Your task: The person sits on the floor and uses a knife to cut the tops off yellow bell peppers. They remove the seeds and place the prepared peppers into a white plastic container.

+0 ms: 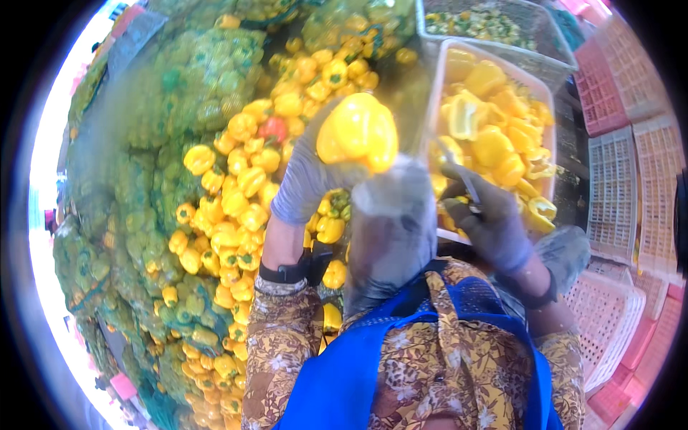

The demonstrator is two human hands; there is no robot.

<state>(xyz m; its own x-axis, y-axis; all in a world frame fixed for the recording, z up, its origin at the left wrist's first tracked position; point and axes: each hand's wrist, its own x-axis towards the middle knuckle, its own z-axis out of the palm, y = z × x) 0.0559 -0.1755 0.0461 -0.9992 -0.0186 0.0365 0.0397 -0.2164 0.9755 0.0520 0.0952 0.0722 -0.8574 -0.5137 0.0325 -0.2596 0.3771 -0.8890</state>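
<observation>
My left hand [314, 166], in a grey work glove, holds up a whole yellow bell pepper [357, 131] above my knee. My right hand [484, 215], gloved too, is closed around a knife [468, 180] whose blade points up and left; the blade is blurred. That hand is at the near edge of a white plastic crate [438, 97] heaped with cut yellow peppers [492, 145]. To the left of my left hand, a long pile of whole yellow peppers [236, 199] lies on the floor, with one red pepper [273, 130] among them.
Green mesh sacks [188, 80] filled with peppers are stacked along the left. A clear bin [494, 40] of green and pale scraps stands beyond the crate. Pink crates [599, 91], white crates [610, 188] and a pale perforated basket [602, 322] line the right side.
</observation>
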